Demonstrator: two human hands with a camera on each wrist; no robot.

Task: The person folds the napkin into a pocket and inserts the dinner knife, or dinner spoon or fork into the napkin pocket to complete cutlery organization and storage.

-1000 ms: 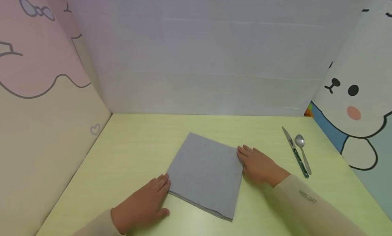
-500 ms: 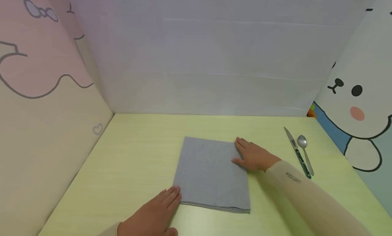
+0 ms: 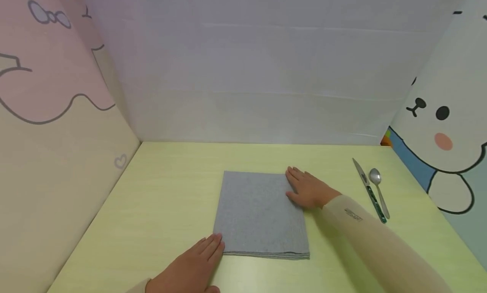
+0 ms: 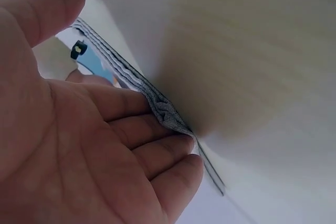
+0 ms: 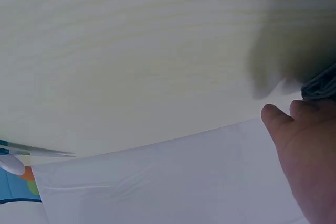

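Observation:
A folded grey cloth (image 3: 260, 214) lies flat on the pale yellow table, its layered edge toward me. At its near left corner my left hand (image 3: 190, 263) touches the side with straight fingers, the thumb held apart. The left wrist view shows those fingertips against the cloth's stacked layers (image 4: 126, 69), which bunch slightly there. My right hand (image 3: 306, 189) rests on the far right corner, fingers extended and palm down. Only part of the right hand (image 5: 315, 150) and a dark bit of cloth (image 5: 321, 83) appear in the right wrist view.
To the right lie a knife (image 3: 373, 200) with a dark green handle and a metal spoon (image 3: 379, 191), side by side. A white back wall (image 3: 258, 81) and cartoon-printed side panels (image 3: 452, 157) enclose the table (image 3: 163, 191).
The cloth has turned counterclockwise, so its near edge now lies almost level, and it has shifted slightly left over the last half second. Both hands moved along with it.

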